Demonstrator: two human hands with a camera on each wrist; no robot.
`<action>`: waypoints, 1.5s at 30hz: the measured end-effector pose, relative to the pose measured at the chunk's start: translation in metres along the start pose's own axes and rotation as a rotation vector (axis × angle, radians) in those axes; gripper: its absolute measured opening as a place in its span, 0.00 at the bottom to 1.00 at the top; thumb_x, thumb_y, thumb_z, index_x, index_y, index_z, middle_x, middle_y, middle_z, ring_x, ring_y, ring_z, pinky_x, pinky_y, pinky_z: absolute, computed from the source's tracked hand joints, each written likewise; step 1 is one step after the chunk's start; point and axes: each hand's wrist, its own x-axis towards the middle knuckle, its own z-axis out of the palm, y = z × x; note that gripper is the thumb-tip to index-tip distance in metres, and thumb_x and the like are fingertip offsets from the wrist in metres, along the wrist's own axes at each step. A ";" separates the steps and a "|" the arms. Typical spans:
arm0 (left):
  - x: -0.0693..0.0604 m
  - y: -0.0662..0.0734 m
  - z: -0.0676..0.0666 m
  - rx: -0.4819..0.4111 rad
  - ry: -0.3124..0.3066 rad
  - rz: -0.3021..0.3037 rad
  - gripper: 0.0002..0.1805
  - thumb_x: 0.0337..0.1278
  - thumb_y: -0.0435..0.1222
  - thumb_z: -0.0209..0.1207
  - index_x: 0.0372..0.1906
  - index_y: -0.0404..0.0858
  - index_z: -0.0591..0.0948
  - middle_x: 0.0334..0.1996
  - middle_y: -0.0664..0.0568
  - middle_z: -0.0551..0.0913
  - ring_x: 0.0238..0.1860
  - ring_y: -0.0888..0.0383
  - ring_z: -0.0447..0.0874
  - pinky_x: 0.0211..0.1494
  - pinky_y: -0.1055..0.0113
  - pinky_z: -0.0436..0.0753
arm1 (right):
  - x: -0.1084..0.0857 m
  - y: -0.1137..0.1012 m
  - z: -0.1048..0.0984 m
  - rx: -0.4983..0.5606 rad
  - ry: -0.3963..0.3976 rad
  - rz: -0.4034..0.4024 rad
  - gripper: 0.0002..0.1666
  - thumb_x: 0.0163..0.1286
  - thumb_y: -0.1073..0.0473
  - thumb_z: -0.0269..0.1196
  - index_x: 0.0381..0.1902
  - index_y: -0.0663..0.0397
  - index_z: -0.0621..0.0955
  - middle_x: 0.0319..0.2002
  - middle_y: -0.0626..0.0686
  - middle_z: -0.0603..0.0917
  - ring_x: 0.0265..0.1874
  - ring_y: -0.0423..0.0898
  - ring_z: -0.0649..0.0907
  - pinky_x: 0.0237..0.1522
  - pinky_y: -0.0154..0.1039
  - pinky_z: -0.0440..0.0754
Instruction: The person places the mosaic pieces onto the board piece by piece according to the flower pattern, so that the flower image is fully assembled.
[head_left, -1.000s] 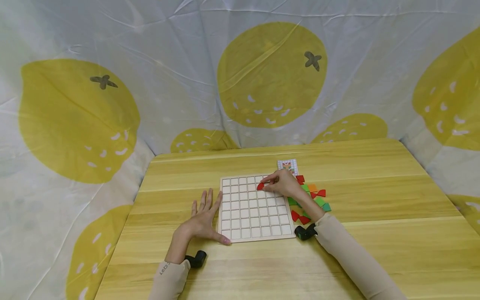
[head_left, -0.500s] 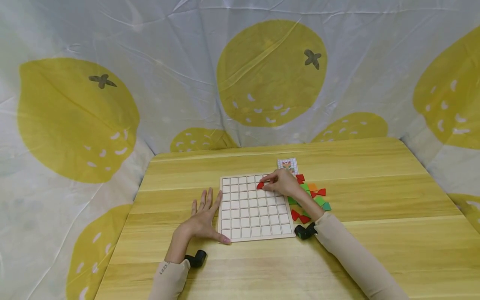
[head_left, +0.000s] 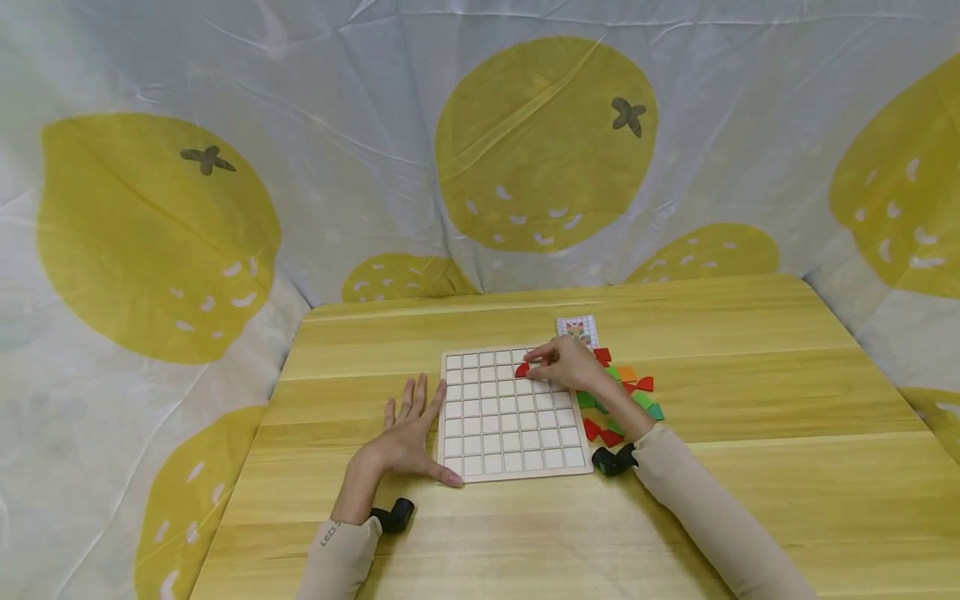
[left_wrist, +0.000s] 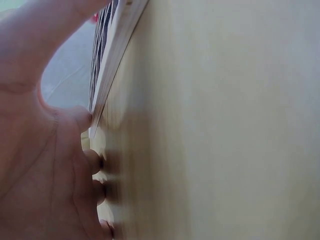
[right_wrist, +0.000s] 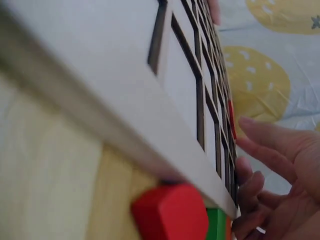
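Hardly anything has moved since the earlier frame: we see the whole scene slide a touch in the head view, board and hands alike, while our right hand point(head_left: 567, 363) and the red piece point(head_left: 521, 371) keep their places against the grid. We have that piece in the fifth column from the left, second row from the far edge of the grid board point(head_left: 507, 404), at the tips of our right thumb and index finger, which pinch it at its right side. We cannot tell whether it sits fully down in its cell. From our left hand point(head_left: 405, 439) the piece lies well apart, farther off and to the right. We hold that left hand spread, palm down, its index fingertip touching the board's left edge and its thumb at the near left corner, as it was before. Just right of the board we have loose coloured pieces point(head_left: 642, 401), red, green and orange, partly hidden under our right wrist. Beyond the board's far right corner lies a pattern card point(head_left: 576, 327), its lower part covered by our right hand, on the wooden table point(head_left: 487, 533)
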 end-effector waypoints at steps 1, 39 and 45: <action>0.000 0.000 0.000 -0.001 0.000 0.001 0.86 0.28 0.64 0.81 0.84 0.45 0.33 0.81 0.37 0.18 0.81 0.36 0.13 0.79 0.30 0.22 | -0.001 0.000 -0.002 0.005 -0.007 -0.003 0.17 0.66 0.57 0.74 0.52 0.53 0.90 0.28 0.52 0.85 0.22 0.41 0.72 0.25 0.32 0.66; 0.001 -0.003 0.001 -0.010 -0.002 0.011 0.86 0.29 0.64 0.81 0.84 0.44 0.33 0.81 0.36 0.17 0.81 0.36 0.12 0.78 0.30 0.22 | -0.057 0.067 -0.076 0.041 0.216 0.124 0.19 0.72 0.61 0.68 0.58 0.64 0.85 0.31 0.59 0.83 0.22 0.41 0.72 0.22 0.32 0.66; 0.001 -0.001 0.000 -0.008 -0.008 0.010 0.86 0.29 0.64 0.81 0.84 0.44 0.32 0.81 0.37 0.17 0.81 0.37 0.11 0.78 0.30 0.22 | -0.056 0.068 -0.078 0.089 0.210 0.144 0.20 0.72 0.62 0.68 0.59 0.65 0.85 0.30 0.57 0.83 0.21 0.39 0.71 0.22 0.32 0.67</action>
